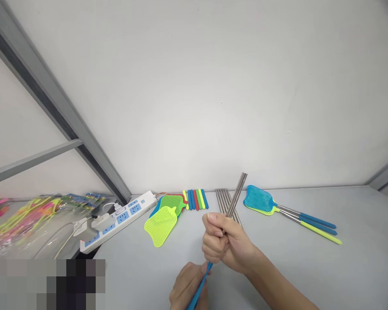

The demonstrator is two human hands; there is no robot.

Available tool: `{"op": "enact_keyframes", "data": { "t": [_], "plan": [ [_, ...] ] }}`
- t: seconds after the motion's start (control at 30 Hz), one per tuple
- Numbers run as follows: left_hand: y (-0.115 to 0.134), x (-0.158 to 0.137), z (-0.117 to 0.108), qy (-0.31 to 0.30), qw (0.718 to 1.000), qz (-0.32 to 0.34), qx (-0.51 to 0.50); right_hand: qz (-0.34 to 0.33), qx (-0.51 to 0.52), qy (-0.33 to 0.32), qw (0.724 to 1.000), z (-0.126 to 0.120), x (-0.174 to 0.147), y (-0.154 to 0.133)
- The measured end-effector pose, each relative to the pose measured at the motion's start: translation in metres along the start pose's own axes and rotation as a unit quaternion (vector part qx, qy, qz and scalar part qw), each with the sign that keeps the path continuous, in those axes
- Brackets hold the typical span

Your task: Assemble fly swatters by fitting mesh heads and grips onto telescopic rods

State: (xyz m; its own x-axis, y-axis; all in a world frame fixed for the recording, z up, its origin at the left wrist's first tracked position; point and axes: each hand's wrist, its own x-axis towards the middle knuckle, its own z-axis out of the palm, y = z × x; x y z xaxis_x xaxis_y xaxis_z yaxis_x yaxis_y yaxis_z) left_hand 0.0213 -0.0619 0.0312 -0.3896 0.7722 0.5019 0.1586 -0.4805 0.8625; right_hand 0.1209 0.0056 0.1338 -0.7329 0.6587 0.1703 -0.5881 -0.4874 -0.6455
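Metal rods (237, 191) stick up out of my right hand (224, 241), whose fingers are wrapped round them. Just below, my left hand (187, 284) is closed on a blue fly swatter head (197, 295), seen edge-on. The blue neck meets the underside of my right fist, and the joint itself is hidden by the fingers. More metal rods (224, 200) lie side by side on the table behind my right hand. To the left are loose swatter heads, a yellow one (161, 226) over a green one (172, 201). Coloured handle grips (196, 200) lie in a row beside them.
Assembled fly swatters (260, 200) lie stacked at the right, handles (320, 221) fanned out. A power strip (123, 217) with plugs and cords stands at the left. Clear bags of colourful goods (29, 219) are beyond it. A wall (220, 94) closes the table's back.
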Motion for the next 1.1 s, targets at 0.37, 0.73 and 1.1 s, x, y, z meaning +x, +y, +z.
{"op": "enact_keyframes", "data": {
  "t": [0.37,0.73,1.1],
  "plan": [
    [-0.011,0.024,0.001,0.015,0.952,-0.305,-0.019,-0.072,-0.093,0.124,0.985,-0.011,0.005,-0.018],
    [-0.02,0.031,-0.006,0.038,0.997,-0.057,0.03,-0.093,-0.16,0.251,0.95,-0.031,-0.006,-0.044],
    [-0.022,0.021,0.003,-0.207,0.946,-0.049,0.246,0.008,-0.17,0.172,0.97,-0.03,0.017,0.006]
  ]
}}
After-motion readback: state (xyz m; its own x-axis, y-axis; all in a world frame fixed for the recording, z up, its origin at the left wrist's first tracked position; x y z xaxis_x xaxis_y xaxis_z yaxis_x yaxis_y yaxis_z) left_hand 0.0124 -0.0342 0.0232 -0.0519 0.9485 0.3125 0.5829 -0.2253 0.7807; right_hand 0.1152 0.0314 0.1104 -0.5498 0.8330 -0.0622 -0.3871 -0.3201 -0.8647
